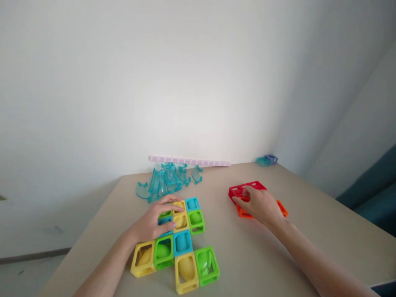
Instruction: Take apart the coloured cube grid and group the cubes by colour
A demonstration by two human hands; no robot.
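Yellow, green and blue hollow cube blocks stand joined in a patch on the table, with rounded pieces inside them. My left hand rests over its far left part, fingers stretched out and apart, thumb and fingertips touching a yellow block. Further right, my right hand curls its thumb and fingers over an orange block, beside a group of red blocks. The palm hides much of the orange blocks, and the fingertips' contact is partly hidden.
Clear teal curved track pieces lie heaped at the back. Behind them a pale purple strip runs along the wall. A dark blue block and a teal piece sit at the back right corner. Dark curtain hangs at right.
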